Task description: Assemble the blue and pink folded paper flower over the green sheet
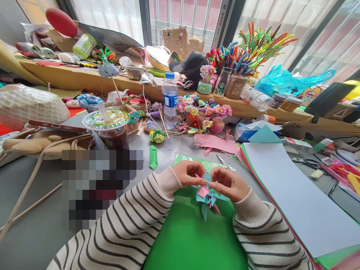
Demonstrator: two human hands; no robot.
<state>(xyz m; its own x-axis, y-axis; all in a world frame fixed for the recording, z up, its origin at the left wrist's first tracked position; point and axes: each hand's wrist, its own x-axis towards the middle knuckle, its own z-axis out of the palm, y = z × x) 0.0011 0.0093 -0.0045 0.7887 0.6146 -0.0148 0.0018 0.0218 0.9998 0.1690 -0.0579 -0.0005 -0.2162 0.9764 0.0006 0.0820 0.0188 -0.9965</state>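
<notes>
A folded paper flower [204, 198] in light blue and pink hangs between my hands, above a smooth green surface [194, 236]. My left hand [189, 173] is closed, thumb and fingertips pinching the flower's upper left side. On the other side my right hand [230, 183] pinches a light blue petal near the top, its thumb close to the left thumb. Several pointed petals spread out below the fingers. The exact spot where the fingertips meet the paper is partly hidden. Just behind the hands lies a green paper sheet in a clear packet [180, 159].
Scissors [225, 163] lie behind my right hand. A stack of coloured paper [298, 195] covers the right side. To the left stand a lidded drink cup [109, 127] and a water bottle [170, 101]. A folded green strip [153, 157] and pink paper [216, 143] lie farther back.
</notes>
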